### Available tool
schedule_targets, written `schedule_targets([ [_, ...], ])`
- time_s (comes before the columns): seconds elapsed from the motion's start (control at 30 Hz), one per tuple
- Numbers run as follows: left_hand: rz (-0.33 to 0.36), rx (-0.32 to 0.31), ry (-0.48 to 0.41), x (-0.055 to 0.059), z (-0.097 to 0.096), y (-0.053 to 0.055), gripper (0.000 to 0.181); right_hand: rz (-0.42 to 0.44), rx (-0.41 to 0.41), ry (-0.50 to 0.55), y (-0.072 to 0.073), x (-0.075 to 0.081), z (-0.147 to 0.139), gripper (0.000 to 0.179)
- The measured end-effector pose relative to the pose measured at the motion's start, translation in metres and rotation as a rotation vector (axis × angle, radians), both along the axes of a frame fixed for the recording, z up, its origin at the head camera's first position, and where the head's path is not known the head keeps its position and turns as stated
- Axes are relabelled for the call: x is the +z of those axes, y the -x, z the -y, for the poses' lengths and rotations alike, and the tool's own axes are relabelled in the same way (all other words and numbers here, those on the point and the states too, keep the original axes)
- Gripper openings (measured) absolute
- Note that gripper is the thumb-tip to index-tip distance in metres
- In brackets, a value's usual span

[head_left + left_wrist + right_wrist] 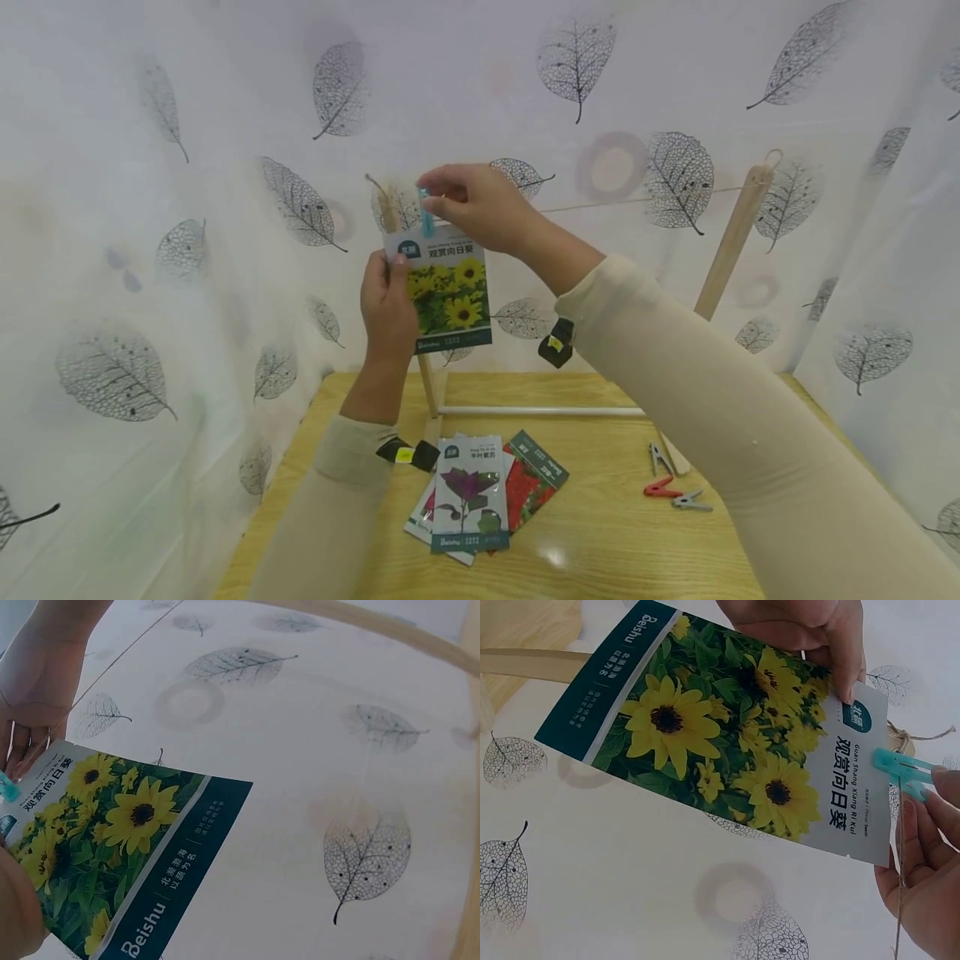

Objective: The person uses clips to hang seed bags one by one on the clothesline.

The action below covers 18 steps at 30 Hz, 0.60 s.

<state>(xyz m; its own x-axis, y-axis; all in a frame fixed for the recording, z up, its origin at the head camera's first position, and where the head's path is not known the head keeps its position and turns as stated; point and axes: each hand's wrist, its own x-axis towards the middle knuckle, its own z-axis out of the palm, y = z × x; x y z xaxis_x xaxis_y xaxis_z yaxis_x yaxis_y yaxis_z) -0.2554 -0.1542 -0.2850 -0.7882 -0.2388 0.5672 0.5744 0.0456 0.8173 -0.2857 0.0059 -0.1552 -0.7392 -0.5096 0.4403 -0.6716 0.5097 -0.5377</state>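
Observation:
A seed packet with yellow sunflowers [453,304] hangs upright at the string's left end. My left hand [390,304] pinches its left edge, thumb on the front. Above it, my right hand [480,204] pinches a turquoise clothespin [427,215] between thumb and fingers. In the right wrist view the clothespin [904,766] sits over the packet's top edge, right at the string [900,877]. The left wrist view shows the packet's lower part [135,847] and, at the far left, part of the right hand [37,682].
The string runs to a wooden post [735,237] at the right. A white rod [540,411] crosses low between the posts. On the table [600,542] lie a purple-leaf seed packet [471,500] over others, including a red-flower packet [536,483], and a red clothespin [662,488] among grey ones [692,501].

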Motion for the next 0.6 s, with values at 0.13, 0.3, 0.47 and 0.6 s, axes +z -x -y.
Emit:
schedule_targets([
  [0.13,0.003,0.000,0.001,0.0004,-0.0005,-0.0008,0.031,0.013,0.005,-0.005,-0.0009,0.0007,-0.0012,0.038],
  [0.3,0.018,0.018,0.009,0.0006,-0.0010,-0.0019,0.033,0.026,-0.002,-0.003,-0.0014,0.0004,-0.0034,0.043],
  [0.47,0.042,0.083,0.013,-0.0013,0.0011,-0.0031,0.030,0.014,-0.014,0.005,-0.0025,-0.0010,-0.0041,0.044],
  [0.6,0.049,0.127,0.012,-0.0026,0.0033,-0.0046,0.029,-0.010,-0.025,-0.008,-0.0031,-0.0020,-0.0049,0.044],
])
